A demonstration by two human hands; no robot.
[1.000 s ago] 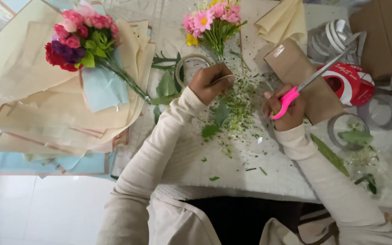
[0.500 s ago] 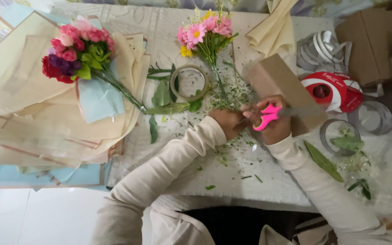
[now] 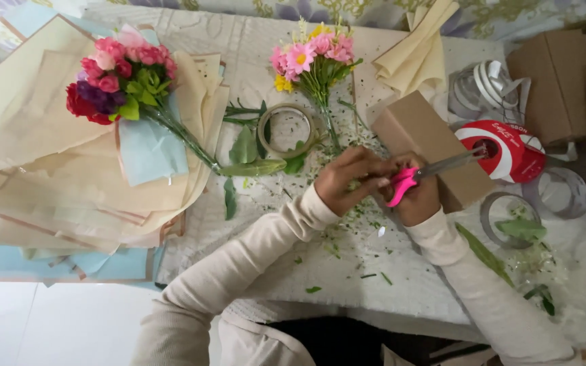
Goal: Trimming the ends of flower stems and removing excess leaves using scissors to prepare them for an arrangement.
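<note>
Together, both hands clasp pink-handled scissors; wrists bent inward.

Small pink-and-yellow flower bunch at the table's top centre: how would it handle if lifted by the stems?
The small pink-and-yellow flower bunch is probably light and top-heavy, with blooms crowding thin green stems. The stems would likely flex and splay, since no tie shows. Petals look fragile; green clippings already litter the white table cover.

Both arms wear long cream ribbed-knit sleeves, snug at the wrists, hands bare.
</note>
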